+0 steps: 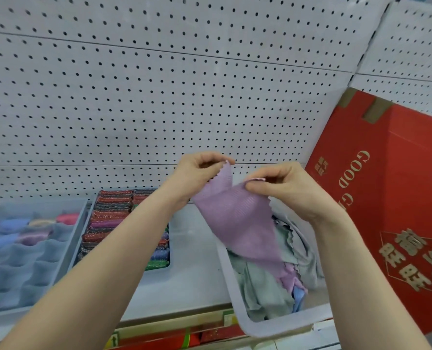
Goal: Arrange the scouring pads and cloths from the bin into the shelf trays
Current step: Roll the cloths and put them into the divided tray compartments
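Observation:
A purple cloth [237, 223] hangs above the white bin [237, 306] on the shelf. My left hand [197, 173] pinches one upper corner of it, and my right hand [285, 188] pinches the other corner. The cloth's lower tip reaches down into the bin, onto several grey-green cloths [260, 286] and a blue one [298, 298]. To the left stands a grey tray [90, 218] packed with rows of glittery scouring pads [109, 221]. At the far left a divided tray [66, 251] holds rolled cloths [30, 236] in its back cells.
A white pegboard wall [159, 97] backs the shelf. A tall red carton [399, 210] with gold lettering leans at the right, close to the bin. Bare shelf surface [192, 261] lies between the pad tray and the bin. Red packages show below the shelf edge [174, 322].

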Demonstrator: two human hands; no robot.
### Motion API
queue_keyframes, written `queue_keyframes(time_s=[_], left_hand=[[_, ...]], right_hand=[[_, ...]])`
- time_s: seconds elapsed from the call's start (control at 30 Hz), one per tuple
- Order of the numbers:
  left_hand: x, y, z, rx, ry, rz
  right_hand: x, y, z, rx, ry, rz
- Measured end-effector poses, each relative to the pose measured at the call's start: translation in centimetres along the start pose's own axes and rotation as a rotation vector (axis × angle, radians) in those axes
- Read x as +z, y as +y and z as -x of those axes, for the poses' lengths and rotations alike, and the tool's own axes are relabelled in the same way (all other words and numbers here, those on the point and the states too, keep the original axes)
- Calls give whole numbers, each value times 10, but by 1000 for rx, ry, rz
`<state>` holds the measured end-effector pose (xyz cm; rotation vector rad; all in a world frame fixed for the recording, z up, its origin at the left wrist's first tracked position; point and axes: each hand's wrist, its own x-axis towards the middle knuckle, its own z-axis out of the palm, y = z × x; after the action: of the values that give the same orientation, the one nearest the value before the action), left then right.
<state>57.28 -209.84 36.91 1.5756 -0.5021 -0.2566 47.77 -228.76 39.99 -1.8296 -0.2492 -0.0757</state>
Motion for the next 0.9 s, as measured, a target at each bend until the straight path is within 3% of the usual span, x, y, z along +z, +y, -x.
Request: queue_keyframes(time_s=[0.2, 0.33, 0.47, 0.63, 0.73, 0.9], left_hand=[[12, 13, 3, 5, -82, 118], [11, 15, 4, 31, -98, 111], [7, 13, 4, 131, -176, -114], [8, 17, 3, 237, -61, -236], [2, 10, -3, 153, 12, -258], [4, 5, -6, 66, 151, 97]], right_hand=[[14, 4, -17, -61, 252, 27], [11, 9, -20, -19, 299, 80], [5, 13, -21, 35, 227, 129], [-7, 11, -23, 86, 193, 63], [-13, 7, -24, 36, 278, 16], [-28, 4, -20, 12, 326, 20]])
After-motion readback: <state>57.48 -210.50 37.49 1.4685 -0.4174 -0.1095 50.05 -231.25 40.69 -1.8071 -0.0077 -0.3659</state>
